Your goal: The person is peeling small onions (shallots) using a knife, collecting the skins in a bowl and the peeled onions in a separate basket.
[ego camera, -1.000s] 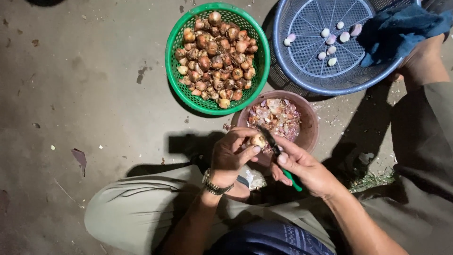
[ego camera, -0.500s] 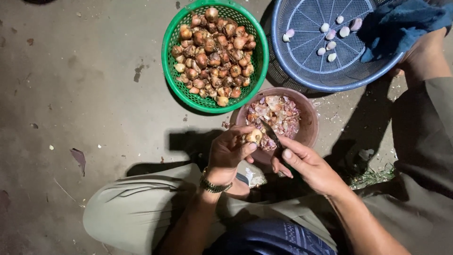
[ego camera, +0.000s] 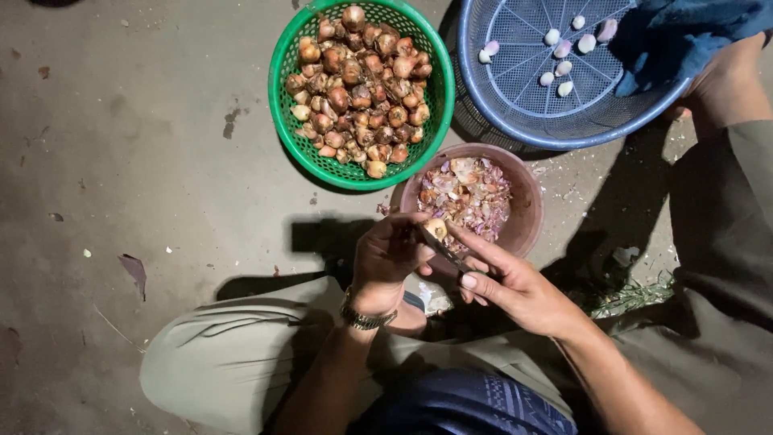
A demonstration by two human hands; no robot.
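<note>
The green knife handle, plain 1 second ago, now seems hidden inside the right hand (ego camera: 515, 282).

Left hand (ego camera: 388, 256): low in the middle, left of right hand (ego camera: 515, 286), touching it, fingers closed on a shallot (ego camera: 436, 229).
Shallot: between both hands, over near rim of bowl (ego camera: 527, 211).
Bowl: on floor (ego camera: 145, 161), just beyond hands, peelings (ego camera: 467, 193) inside.
Round basket (ego camera: 283, 68): on floor, beyond and left of bowl, heaped with unpeeled shallots (ego camera: 358, 84).
Wide basket (ego camera: 515, 97): beyond and right of bowl, a few peeled shallots (ego camera: 564, 60) inside, cloth (ego camera: 684, 36) over its right edge.
</note>
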